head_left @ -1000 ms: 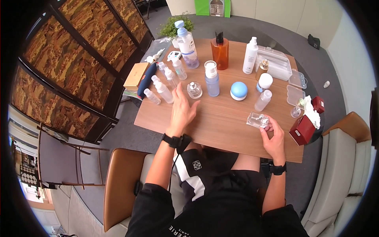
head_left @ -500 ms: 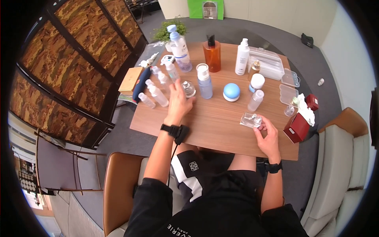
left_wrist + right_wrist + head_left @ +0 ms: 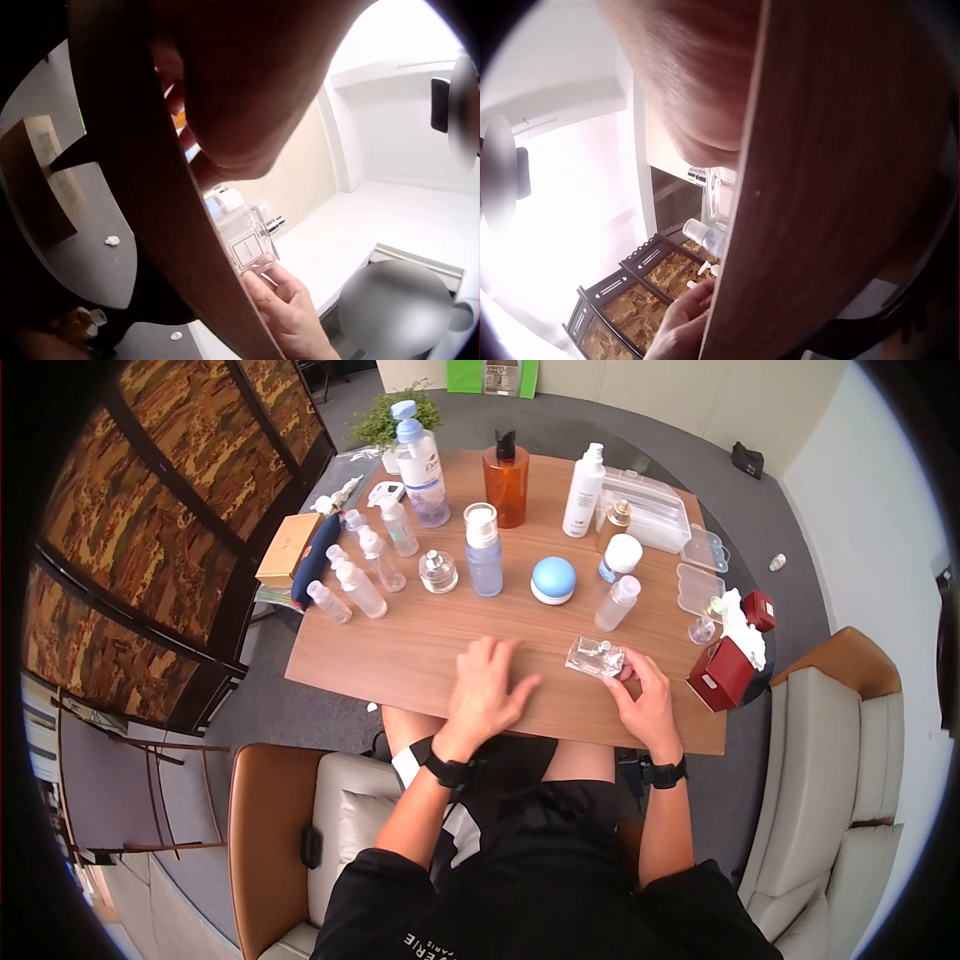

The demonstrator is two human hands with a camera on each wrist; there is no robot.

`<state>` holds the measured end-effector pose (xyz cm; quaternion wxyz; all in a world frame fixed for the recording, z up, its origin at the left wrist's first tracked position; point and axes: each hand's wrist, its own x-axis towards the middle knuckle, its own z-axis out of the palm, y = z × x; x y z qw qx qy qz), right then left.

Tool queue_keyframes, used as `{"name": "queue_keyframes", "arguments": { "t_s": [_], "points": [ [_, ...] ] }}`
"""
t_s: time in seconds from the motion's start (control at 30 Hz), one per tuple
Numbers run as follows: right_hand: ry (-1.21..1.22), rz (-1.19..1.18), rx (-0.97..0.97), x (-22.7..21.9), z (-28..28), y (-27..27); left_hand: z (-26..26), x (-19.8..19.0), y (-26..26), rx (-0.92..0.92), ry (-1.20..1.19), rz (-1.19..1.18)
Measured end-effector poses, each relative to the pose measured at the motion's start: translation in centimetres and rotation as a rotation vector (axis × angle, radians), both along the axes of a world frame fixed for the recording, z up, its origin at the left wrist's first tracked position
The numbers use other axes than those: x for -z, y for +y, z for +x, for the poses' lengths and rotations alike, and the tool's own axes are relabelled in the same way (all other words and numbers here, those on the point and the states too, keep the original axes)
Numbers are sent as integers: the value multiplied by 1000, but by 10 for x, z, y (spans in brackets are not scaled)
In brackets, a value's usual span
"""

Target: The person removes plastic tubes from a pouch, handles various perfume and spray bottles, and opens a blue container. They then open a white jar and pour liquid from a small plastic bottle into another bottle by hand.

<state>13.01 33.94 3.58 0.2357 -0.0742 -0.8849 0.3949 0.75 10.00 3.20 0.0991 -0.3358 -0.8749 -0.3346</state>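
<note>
My right hand (image 3: 645, 700) holds a clear rectangular glass perfume bottle (image 3: 594, 656) by its right end, thumb on the near side and fingers behind. In the left wrist view the perfume bottle (image 3: 247, 246) shows a square white label and a silver neck. My left hand (image 3: 487, 685) lies low over the front of the table, fingers spread, holding nothing. Beyond it stands a round clear perfume bottle (image 3: 438, 572). A frosted small bottle (image 3: 617, 603) stands just behind the rectangular one. Part of the rectangular bottle is hidden by my right hand in the right wrist view.
Several small clear bottles (image 3: 361, 590) stand at the left. Toward the back are a white pump bottle (image 3: 423, 475), an amber bottle (image 3: 506, 485) and a white spray bottle (image 3: 583, 495). A blue-lidded jar (image 3: 553, 580) sits mid-table. Clear plastic box (image 3: 655, 515) and red tissue box (image 3: 722, 674) stand right.
My left hand has drawn back from beside the round perfume bottle toward the table's front edge and the right. My right hand still holds the rectangular bottle. The head view has shifted.
</note>
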Motion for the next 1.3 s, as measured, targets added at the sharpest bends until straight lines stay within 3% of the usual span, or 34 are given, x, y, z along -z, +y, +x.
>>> {"name": "queue_keyframes", "arguments": {
  "t_s": [0.07, 0.17, 0.27, 0.4, 0.7, 1.1, 1.3],
  "points": [
    [-41, 52, -45, -11, -1, -8, 9, -3, 11, 197, -63, 312],
    [-65, 76, -140, -17, -5, -23, 13, -5, 15, 309, -148, 263],
    [-98, 2, -176, -23, -9, -39, 8, 2, 4, 280, -253, 357],
    [7, 153, -134, -11, -9, -47, 1, 1, -20, 241, -133, 333],
    [21, 120, -93, -5, -9, -45, -69, -2, -95, -359, -67, 201],
    [12, 81, -91, -11, -9, -47, -72, 12, -97, -502, 39, 328],
    [5, 83, -79, -10, -10, -47, -75, 14, -92, -490, 64, 313]
  ]
}}
